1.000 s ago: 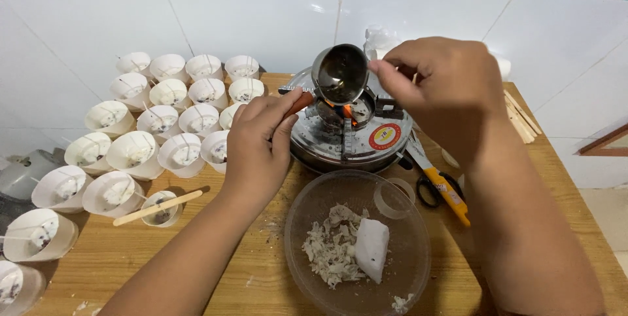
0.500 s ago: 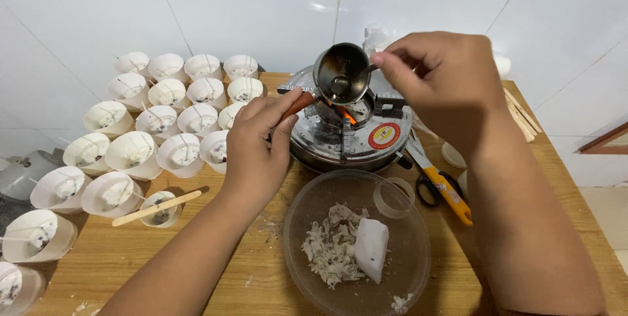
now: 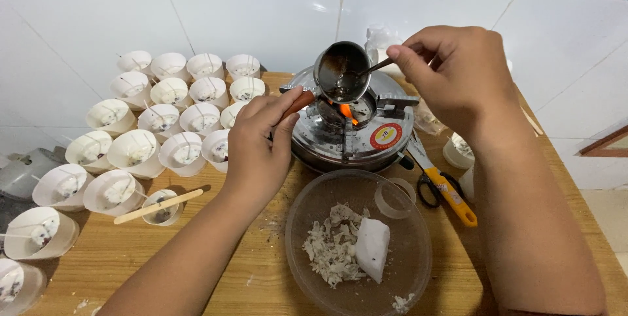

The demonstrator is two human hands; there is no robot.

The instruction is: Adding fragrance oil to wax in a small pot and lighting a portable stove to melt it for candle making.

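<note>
A small steel pot [image 3: 341, 70], dark and glossy inside with a little liquid at the bottom, is tilted toward the camera over the orange flame of a round metal stove [image 3: 353, 126]. The left hand [image 3: 258, 149] has its fingers [image 3: 278, 108] closed around the pot's reddish handle [image 3: 297, 102]. The right hand [image 3: 454, 74] pinches a thin metal stirrer [image 3: 374, 67] between thumb and fingertips, its tip inside the pot. Just below both hands sits a clear bowl [image 3: 405, 257] holding white wax flakes and a chunk; left of the left hand stand many white cups [image 3: 134, 149] on the counter [image 3: 261, 277]. Compared with a second ago, the right hand is higher and farther right, and the stirrer now shows clearly.
</note>
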